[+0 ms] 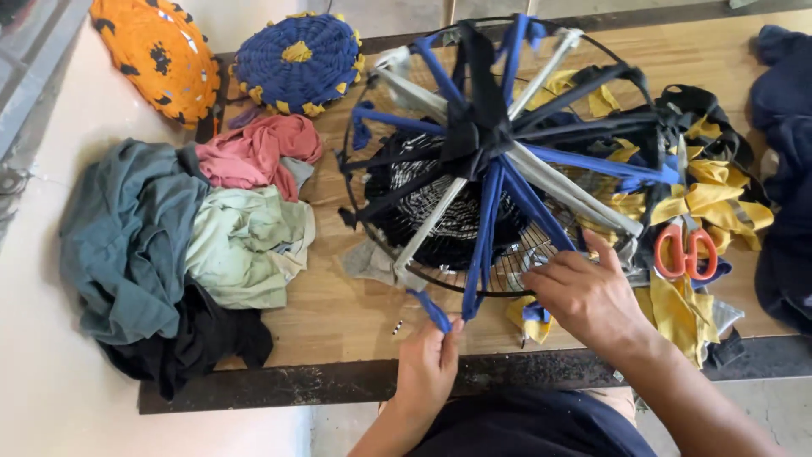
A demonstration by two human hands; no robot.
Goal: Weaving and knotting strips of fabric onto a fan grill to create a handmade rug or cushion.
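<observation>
Wooden table (pixel 355 313) bears a wire frame (pixel 499 161). Blue strip (pixel 433 311) is pinched by the left hand (pixel 427 364); frame rim is pressed by the right hand (pixel 584 296), fingers spread.

1. Left hand (pixel 429 360): pinching the end of a blue fabric strip (pixel 431 310) at the near rim of a round wire frame (pixel 499 152).
2. Right hand (pixel 584 292): resting on that rim, fingers spread.
3. Orange-handled scissors (pixel 685 250): lying on yellow scraps (pixel 719 203), right.
4. Cloth pile (pixel 169 245): heaped on the wooden tabletop (pixel 338 313), left.

Left hand (pixel 430 360): raised from below, fingers pinched closed at the tips. Right hand (pixel 584 296): forearm enters from lower right, palm down, fingers extended leftward, slightly spread.
</observation>
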